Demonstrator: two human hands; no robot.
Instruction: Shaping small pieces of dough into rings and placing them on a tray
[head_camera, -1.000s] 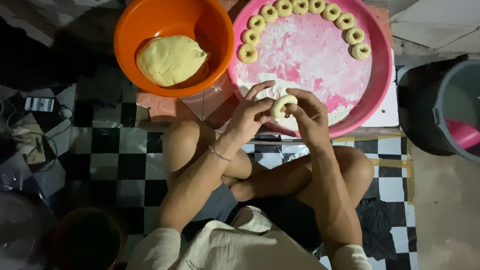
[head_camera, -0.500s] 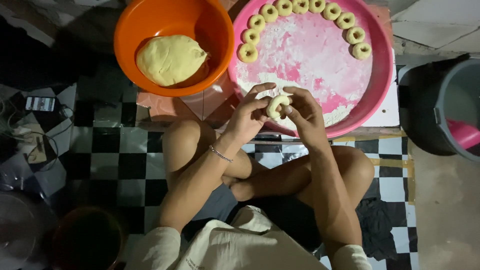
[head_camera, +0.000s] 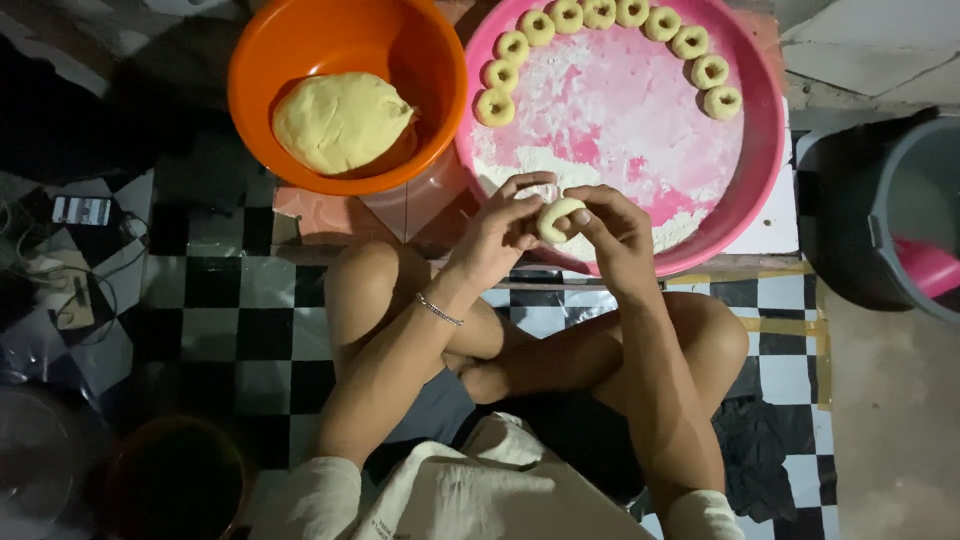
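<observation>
Two hands meet over the near rim of the pink tray (head_camera: 760, 150): the left hand (head_camera: 495, 235) and right hand (head_camera: 615, 235) both pinch one small dough piece (head_camera: 558, 218), fingers curled closed around it. Nine dough rings (head_camera: 600, 14) line the tray's far edge on a floured bottom. Left of the tray, an orange bowl (head_camera: 300, 40) holds a big dough lump (head_camera: 342, 120). A grey bucket (head_camera: 900, 210) stands at the right.
</observation>
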